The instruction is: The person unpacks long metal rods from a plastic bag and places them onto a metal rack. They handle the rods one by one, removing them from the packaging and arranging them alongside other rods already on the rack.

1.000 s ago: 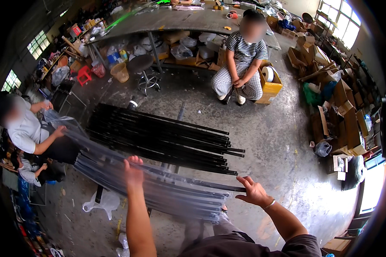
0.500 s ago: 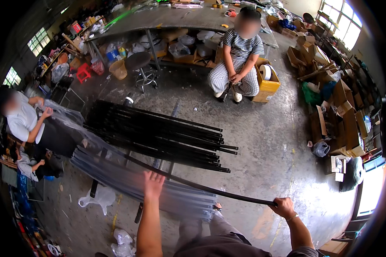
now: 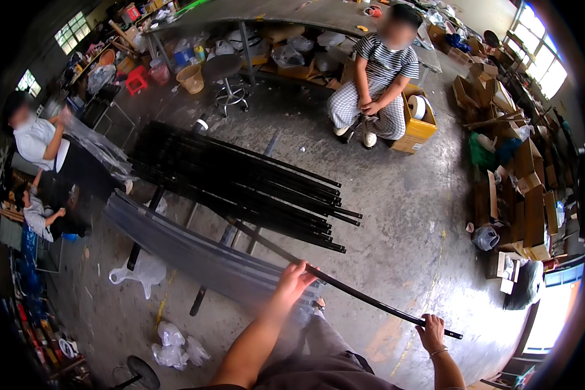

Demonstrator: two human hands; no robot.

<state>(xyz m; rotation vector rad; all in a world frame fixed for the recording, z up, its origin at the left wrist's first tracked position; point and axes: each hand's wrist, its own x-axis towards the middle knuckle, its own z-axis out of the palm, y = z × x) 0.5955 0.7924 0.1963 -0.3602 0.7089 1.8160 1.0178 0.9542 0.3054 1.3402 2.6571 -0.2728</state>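
Observation:
A long black bar (image 3: 370,301) slants across in front of me, its near right end sticking out past my right hand (image 3: 430,334). That hand is closed around the bar a little short of its end. My left hand (image 3: 292,286) grips the bar further along, fingers bent over it. Beyond my left hand the bar looks greyer, and I cannot tell whether film covers it there. Just below lies a stack of bars in clear plastic sleeves (image 3: 208,257), partly blurred. A pile of bare black bars (image 3: 240,185) rests beyond it.
Supports (image 3: 198,302) carry the bars. At left, a standing person (image 3: 39,140) holds clear plastic film (image 3: 97,140); another person (image 3: 42,211) is lower down. A seated person (image 3: 383,78) is beside a yellow carton (image 3: 417,123). Plastic bags (image 3: 140,273) lie on the floor; cartons (image 3: 526,162) line the right.
My left hand has moved right and closed on the bar. My right hand has moved lower, and the bar's end now protrudes beyond it. The view has shifted slightly.

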